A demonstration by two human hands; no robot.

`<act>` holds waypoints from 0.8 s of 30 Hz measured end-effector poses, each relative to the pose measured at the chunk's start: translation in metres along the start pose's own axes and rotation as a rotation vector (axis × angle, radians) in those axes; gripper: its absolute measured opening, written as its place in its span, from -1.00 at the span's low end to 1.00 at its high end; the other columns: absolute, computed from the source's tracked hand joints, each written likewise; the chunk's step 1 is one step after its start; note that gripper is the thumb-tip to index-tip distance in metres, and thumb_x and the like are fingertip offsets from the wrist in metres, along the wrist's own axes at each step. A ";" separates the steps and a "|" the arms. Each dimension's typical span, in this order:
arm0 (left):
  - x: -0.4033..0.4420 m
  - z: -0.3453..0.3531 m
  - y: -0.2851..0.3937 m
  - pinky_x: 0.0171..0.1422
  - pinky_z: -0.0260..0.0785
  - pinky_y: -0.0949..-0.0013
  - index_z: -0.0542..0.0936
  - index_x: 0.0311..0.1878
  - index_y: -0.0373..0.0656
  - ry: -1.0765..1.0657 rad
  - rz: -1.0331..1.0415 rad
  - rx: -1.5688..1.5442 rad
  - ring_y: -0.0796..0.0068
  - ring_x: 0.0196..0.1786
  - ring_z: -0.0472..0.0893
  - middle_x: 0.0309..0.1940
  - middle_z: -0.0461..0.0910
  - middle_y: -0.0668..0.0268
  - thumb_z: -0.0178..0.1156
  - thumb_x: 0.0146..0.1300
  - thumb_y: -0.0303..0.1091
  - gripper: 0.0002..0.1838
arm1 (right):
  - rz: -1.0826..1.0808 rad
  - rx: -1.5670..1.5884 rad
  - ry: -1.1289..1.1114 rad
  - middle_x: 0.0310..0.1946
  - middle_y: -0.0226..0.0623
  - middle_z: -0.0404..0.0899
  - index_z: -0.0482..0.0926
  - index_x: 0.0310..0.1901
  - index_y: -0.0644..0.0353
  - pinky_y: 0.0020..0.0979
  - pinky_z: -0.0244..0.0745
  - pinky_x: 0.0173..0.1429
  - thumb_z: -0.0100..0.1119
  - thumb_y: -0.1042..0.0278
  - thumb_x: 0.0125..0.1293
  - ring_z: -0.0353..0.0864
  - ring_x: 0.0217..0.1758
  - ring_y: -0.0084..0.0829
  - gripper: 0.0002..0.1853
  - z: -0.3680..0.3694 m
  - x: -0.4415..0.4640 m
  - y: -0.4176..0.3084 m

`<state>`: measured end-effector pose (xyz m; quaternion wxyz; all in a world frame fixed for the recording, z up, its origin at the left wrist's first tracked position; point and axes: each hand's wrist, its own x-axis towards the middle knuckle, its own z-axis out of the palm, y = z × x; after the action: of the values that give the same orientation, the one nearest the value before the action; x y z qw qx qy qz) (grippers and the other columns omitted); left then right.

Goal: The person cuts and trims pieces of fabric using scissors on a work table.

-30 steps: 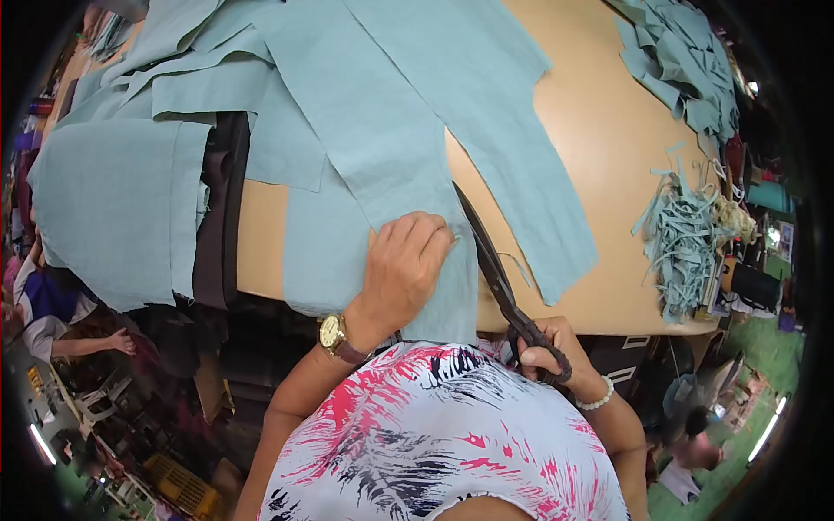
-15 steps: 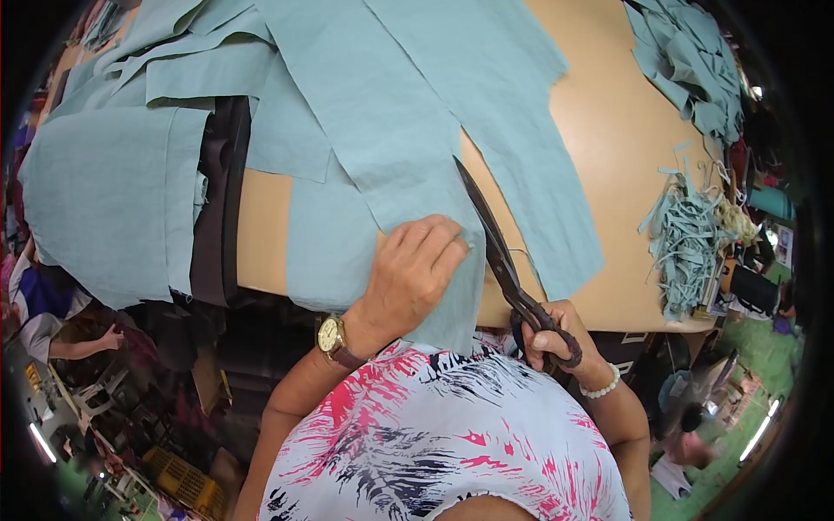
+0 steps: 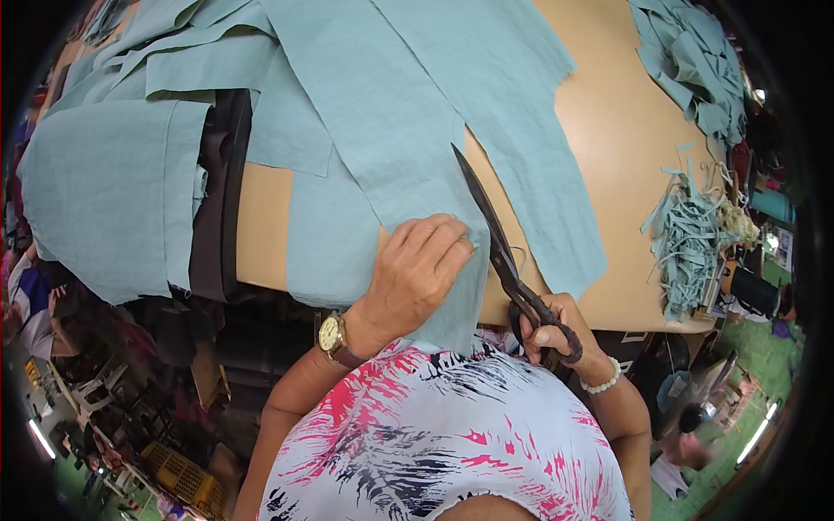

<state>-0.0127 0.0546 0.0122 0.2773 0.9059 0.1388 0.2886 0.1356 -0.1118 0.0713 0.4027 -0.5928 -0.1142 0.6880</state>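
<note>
Blue-green fabric pieces (image 3: pixel 408 130) lie overlapping across the table. My left hand (image 3: pixel 417 273), with a watch on its wrist, rests on the near end of a long fabric piece, fingers bent and pinched together at its right edge. In my right hand (image 3: pixel 560 334) is a pair of dark fabric scissors (image 3: pixel 497 239), its handles wrapped by my fingers. The blades lie close together and point away from me along that same edge. To their right, another fabric panel (image 3: pixel 543 200) lies flat, with a strip of bare tabletop between the two.
The tan table (image 3: pixel 625 226) ends just before my body. Thin fabric offcuts (image 3: pixel 686 247) hang at its right corner, below a heap of scraps (image 3: pixel 695 69). A folded fabric stack (image 3: pixel 109 200) covers the left side, beside a dark ledge (image 3: pixel 230 187). Another person (image 3: pixel 39 304) is at far left.
The scissors have shifted slightly forward along the fabric edge. My left hand stays in place. At far left, the other person's arm has drawn back and up.
</note>
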 end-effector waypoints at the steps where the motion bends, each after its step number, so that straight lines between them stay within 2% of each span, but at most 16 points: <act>1: 0.000 0.000 0.000 -0.15 0.33 0.30 0.49 -0.39 -0.20 0.001 0.001 0.001 0.29 -0.15 0.53 -0.25 0.52 0.28 0.25 -0.11 -0.52 -0.83 | -0.001 0.012 -0.001 -0.75 -0.40 0.39 0.40 -0.57 0.27 -0.62 0.23 -0.59 0.30 0.18 0.00 0.38 -0.70 -0.63 -0.66 0.000 0.000 0.000; 16: -0.004 0.001 -0.001 -0.16 0.34 0.30 0.49 -0.38 -0.21 0.012 0.002 -0.015 0.28 -0.16 0.53 -0.26 0.52 0.27 0.25 -0.11 -0.53 -0.82 | 0.000 0.055 0.008 -0.78 -0.42 0.39 0.42 -0.54 0.25 -0.63 0.19 -0.64 0.26 0.16 0.10 0.36 -0.75 -0.66 -0.67 0.001 -0.002 0.012; 24: -0.005 0.000 0.000 -0.16 0.35 0.30 0.48 -0.38 -0.21 0.014 -0.005 -0.026 0.28 -0.18 0.53 -0.27 0.52 0.27 0.25 -0.12 -0.53 -0.81 | 0.047 0.061 0.032 -0.81 -0.45 0.38 0.45 -0.55 0.25 -0.63 0.15 -0.67 0.23 0.26 0.14 0.32 -0.77 -0.69 -0.73 0.007 -0.002 0.014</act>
<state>-0.0165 0.0527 0.0095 0.2887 0.8999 0.1394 0.2957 0.1237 -0.1201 0.0656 0.4061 -0.5937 -0.0726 0.6909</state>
